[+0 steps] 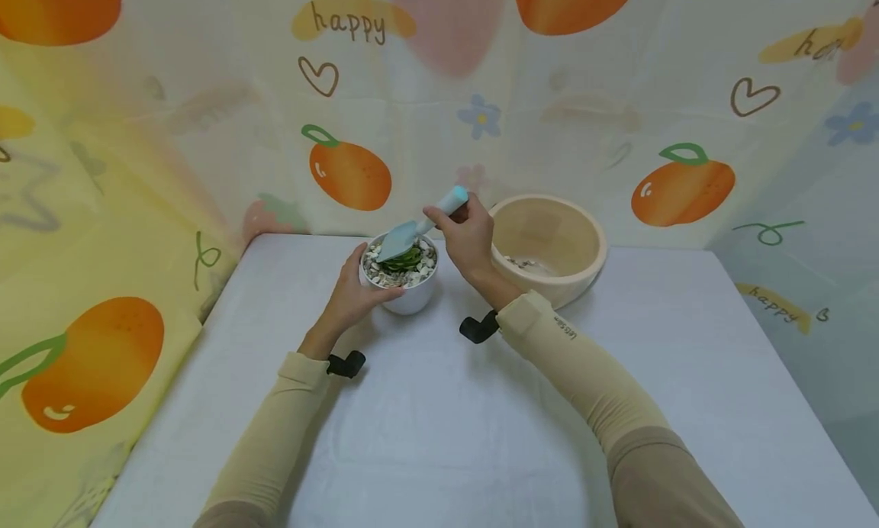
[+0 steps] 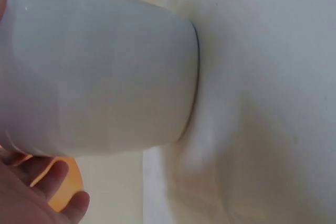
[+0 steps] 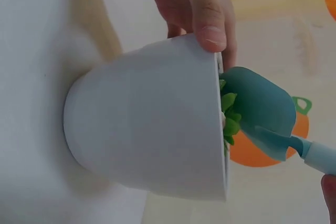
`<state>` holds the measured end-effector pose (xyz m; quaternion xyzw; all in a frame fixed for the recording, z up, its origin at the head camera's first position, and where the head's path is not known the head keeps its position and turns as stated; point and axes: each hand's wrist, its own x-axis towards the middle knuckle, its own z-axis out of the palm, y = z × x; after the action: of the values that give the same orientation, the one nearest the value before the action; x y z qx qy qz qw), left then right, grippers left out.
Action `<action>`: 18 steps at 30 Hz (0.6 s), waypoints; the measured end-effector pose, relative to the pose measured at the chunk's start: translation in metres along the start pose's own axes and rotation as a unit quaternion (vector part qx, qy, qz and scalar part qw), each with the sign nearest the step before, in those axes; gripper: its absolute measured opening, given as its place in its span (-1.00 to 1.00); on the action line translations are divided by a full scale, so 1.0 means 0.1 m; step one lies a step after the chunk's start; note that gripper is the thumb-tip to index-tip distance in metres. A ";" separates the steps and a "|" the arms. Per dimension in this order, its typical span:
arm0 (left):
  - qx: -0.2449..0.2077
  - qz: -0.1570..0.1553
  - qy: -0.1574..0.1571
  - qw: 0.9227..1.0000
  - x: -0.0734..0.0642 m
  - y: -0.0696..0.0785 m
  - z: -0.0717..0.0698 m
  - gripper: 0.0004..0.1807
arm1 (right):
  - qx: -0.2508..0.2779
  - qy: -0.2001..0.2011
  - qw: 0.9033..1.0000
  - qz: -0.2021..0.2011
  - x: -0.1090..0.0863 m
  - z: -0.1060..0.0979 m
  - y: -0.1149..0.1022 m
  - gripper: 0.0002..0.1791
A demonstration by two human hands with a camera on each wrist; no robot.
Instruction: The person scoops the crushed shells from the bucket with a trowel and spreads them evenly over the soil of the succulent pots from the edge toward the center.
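Observation:
A white flower pot (image 1: 410, 297) stands on the table, filled with pale pebbles (image 1: 387, 276) around a green succulent (image 1: 405, 262). My left hand (image 1: 352, 290) grips the pot by its rim, the thumb across the near side and the fingers around the left. My right hand (image 1: 470, 236) holds a light blue hand trowel (image 1: 400, 240) by its handle, from above. The trowel's blade slants down to the left over the pot. In the right wrist view the blade (image 3: 262, 111) reaches the rim beside the green leaves (image 3: 230, 121).
Behind my right hand, a large cream bowl (image 1: 549, 284) stands at the table's back, with a few pebbles (image 1: 519, 262) on its bottom. The white-covered table (image 1: 439, 436) meets a printed cloth backdrop (image 1: 570, 154) behind. Black wrist cameras (image 1: 479, 327) hang under both wrists.

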<state>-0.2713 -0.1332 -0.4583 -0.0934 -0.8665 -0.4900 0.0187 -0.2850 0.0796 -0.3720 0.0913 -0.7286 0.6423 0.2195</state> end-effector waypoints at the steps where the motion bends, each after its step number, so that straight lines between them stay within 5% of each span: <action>1: 0.002 0.000 -0.002 1.000 0.00 0.00 -0.02 0.19 | -0.002 -0.001 1.000 0.000 -0.01 0.01 0.01 -0.68; 18: 0.001 -0.002 -0.015 1.000 0.06 -0.05 -0.04 0.17 | 0.032 0.054 0.998 -0.018 -0.01 0.05 0.04 -0.72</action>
<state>-0.2779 -0.1389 -0.4599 -0.0986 -0.8673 -0.4880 0.0051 -0.2869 0.0755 -0.3766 0.0766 -0.6929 0.6656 0.2665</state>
